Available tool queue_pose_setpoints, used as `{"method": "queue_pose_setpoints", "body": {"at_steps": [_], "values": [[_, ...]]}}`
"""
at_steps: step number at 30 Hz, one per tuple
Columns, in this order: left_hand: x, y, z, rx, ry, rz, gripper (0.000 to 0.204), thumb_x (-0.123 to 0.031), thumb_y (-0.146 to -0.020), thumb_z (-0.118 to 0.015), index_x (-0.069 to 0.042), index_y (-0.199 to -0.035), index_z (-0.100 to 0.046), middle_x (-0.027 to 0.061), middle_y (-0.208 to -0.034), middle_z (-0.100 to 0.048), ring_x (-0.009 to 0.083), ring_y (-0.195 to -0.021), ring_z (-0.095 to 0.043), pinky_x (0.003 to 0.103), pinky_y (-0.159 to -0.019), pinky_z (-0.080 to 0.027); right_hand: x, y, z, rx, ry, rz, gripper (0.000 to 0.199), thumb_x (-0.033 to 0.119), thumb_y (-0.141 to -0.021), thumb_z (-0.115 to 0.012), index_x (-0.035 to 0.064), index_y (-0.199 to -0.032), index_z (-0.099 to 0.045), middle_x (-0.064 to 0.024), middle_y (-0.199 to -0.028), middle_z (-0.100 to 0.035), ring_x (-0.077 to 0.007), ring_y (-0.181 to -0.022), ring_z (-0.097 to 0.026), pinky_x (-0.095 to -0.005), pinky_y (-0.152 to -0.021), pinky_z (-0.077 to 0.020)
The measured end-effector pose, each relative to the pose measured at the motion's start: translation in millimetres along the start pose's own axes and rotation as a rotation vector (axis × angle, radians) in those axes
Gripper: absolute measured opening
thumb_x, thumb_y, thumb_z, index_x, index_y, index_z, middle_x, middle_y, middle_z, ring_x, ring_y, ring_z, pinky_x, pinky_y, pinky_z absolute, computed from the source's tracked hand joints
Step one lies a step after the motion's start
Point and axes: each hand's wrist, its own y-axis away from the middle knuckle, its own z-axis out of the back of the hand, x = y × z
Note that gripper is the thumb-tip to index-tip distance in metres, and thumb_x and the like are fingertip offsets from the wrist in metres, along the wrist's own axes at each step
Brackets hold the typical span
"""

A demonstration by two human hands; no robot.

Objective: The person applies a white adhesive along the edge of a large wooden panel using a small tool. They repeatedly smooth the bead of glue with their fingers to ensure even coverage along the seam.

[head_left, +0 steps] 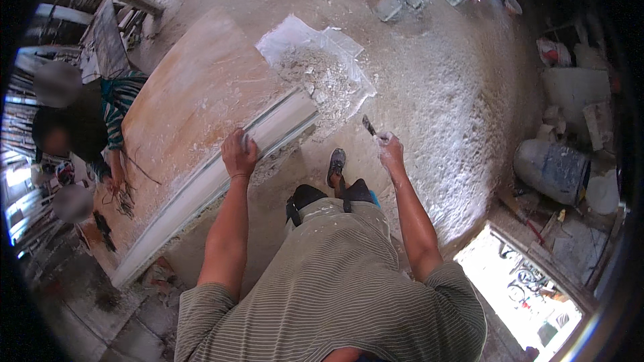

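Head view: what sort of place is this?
Probably a plaster workshop: a long pale moulding lies along a broad board, crumbled white material is heaped near its end, and the whitened right hand holds a small flat-bladed tool.

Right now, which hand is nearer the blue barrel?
Right. The right hand, gripping a scraper, is left of the barrel; the left hand is farther left, at the white molding.

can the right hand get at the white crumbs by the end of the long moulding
Probably yes: the right hand is out on the near right side of the white crumbs, and nothing seems to stand between them except the flat-bladed tool it holds, which does occupy its fingers.
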Motion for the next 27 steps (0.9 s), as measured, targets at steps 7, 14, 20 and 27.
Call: {"method": "queue_pose_setpoints", "body": {"at_steps": [7,14,20,27], "values": [[5.1,7.6,0.0,-0.071,0.055,-0.022,0.031,-0.021,-0.081,-0.063,-0.010,-0.110,-0.056,0.0109,-0.111,-0.062,0.0317,-0.104,-0.058,0.042,-0.093,-0.042,120.1,12.9,-3.1,-0.020,-0.142,0.346,0.028,0.019,-0.089,-0.063,0.0023,-0.112,-0.060,-0.0196,-0.099,-0.067,-0.0329,-0.091,-0.066,-0.0396,-0.082,-0.0505],[6.4,3.5,8.5,-0.007,0.080,0.014,0.040,-0.025,-0.082,-0.065,-0.008,-0.117,-0.054,0.0134,-0.115,-0.060,0.0324,-0.109,-0.056,0.042,-0.096,-0.041,189.1,55.4,-16.6,0.076,-0.118,0.457,0.027,0.012,-0.089,-0.060,0.0028,-0.115,-0.059,-0.0196,-0.103,-0.066,-0.0333,-0.099,-0.064,-0.0390,-0.087,-0.0490],[34.4,19.7,24.6,-0.183,0.567,0.172,0.052,-0.027,-0.088,-0.064,-0.005,-0.131,-0.046,0.0155,-0.128,-0.050,0.0307,-0.124,-0.046,0.042,-0.105,-0.035,192.6,83.2,-14.4,-0.016,-0.049,0.396,0.034,0.014,-0.088,-0.064,0.0016,-0.119,-0.058,-0.0149,-0.108,-0.066,-0.0248,-0.099,-0.065,-0.0342,-0.088,-0.0486],[10.5,52.9,71.8,0.518,1.476,0.464,0.044,-0.030,-0.100,-0.051,-0.010,-0.137,-0.038,0.0122,-0.126,-0.053,0.0258,-0.121,-0.050,0.041,-0.104,-0.038,247.4,163.9,-104.6,0.184,-0.185,0.529,0.051,0.022,-0.089,-0.065,0.0046,-0.133,-0.046,-0.0186,-0.122,-0.058,-0.0307,-0.112,-0.058,-0.0390,-0.096,-0.0457]]}}
